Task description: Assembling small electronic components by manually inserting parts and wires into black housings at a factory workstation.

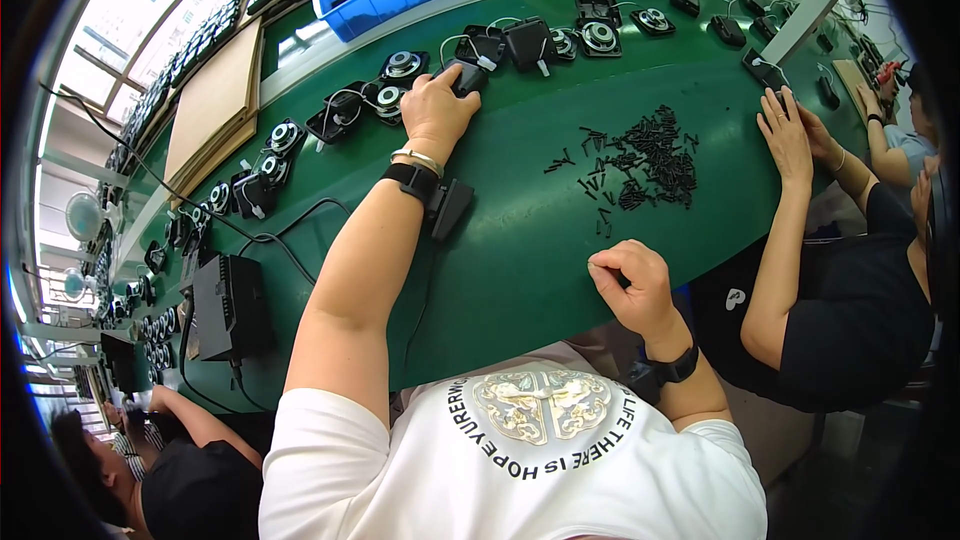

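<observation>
Black casing (468,80) is held at twelve o'clock on green counter (520,210) by left hand (436,112), grip partly closed. Right hand (638,285), past three o'clock, is curled; contents cannot be told. Black screws (655,160) are strewn at two o'clock.

Bright daylight enters through tall, many-paned windows (125,15) at upper left, their glass washed nearly white, and spreads across a broad, smooth green table (520,305), leaving a soft, pale sheen on its surface. Even light falls on the person's bare left hand (437,115) and bare right hand (635,285), both reasonably sharp. A white short-sleeved T-shirt (420,470) shows brightly at the bottom, while a scattered heap of small black screws (655,155) merges into dark tones. Fisheye distortion bows the table's far edge, black vignetting swallows the corners and bluish fringing tints the left rim.
</observation>
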Available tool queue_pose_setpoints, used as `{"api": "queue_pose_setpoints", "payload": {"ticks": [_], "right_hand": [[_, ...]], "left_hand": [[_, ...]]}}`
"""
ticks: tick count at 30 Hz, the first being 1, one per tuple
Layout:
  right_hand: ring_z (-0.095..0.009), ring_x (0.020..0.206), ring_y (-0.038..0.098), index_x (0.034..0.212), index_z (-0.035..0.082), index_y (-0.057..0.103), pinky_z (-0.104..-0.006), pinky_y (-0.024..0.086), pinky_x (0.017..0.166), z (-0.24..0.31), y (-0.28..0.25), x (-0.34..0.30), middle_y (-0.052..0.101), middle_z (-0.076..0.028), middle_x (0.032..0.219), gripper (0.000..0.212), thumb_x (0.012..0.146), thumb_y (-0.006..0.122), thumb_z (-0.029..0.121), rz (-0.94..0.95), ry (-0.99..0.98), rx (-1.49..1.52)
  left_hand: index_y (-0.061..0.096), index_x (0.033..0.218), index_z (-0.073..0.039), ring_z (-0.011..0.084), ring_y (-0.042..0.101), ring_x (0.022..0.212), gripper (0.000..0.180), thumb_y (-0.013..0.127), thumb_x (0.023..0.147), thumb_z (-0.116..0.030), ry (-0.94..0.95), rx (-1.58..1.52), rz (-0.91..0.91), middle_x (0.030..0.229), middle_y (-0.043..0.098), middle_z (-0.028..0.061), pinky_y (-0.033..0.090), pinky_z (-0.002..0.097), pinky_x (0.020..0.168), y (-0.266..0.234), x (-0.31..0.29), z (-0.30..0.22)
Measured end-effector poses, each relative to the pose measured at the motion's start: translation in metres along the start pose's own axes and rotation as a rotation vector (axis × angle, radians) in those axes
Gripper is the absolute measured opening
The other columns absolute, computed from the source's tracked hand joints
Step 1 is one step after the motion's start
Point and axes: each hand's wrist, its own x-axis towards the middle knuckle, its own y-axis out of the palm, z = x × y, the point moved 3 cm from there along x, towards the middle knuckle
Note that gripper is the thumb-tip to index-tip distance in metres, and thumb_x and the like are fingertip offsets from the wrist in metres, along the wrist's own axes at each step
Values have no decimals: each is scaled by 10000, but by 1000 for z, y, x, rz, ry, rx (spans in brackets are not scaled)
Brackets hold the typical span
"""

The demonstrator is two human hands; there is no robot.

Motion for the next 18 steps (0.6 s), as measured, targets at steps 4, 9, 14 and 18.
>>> {"api": "queue_pose_setpoints", "payload": {"ticks": [4, 9, 14, 18], "right_hand": [[-210, 599, 571, 860, 35, 640, -304, 439, 552, -1, -2, 2, 629, -72, 707, 123, 775, 702, -31, 0, 1, 3], [-209, 600, 569, 857, 36, 645, -302, 440, 554, 0, -8, 13, 632, -71, 725, 121, 772, 712, -18, 34, -15, -11], [-164, 669, 601, 912, 22, 661, -270, 488, 620, 0, -23, 85, 644, -79, 775, 129, 802, 725, 35, 36, 33, -48], [-113, 736, 602, 998, 12, 669, -254, 494, 678, -57, -32, 173, 670, -44, 860, 163, 865, 690, 105, 1, 171, -58]], "left_hand": [[662, 1245, -262, 282, 631, 1021, 541, 717, 729, -418, -87, 152, 38, 1105, 661, 102, 486, 395, 912, -2, 3, -10], [647, 1244, -289, 291, 591, 1084, 505, 706, 766, -439, -18, 257, -24, 1124, 652, 94, 446, 417, 937, 6, 6, -9], [649, 1216, -273, 297, 510, 1178, 432, 678, 808, -411, 66, 307, -128, 1188, 604, 102, 403, 428, 963, 11, 0, -1], [656, 1188, -225, 297, 478, 1180, 384, 647, 834, -375, 133, 307, -63, 1192, 576, 98, 399, 430, 958, 1, 4, -16]]}}
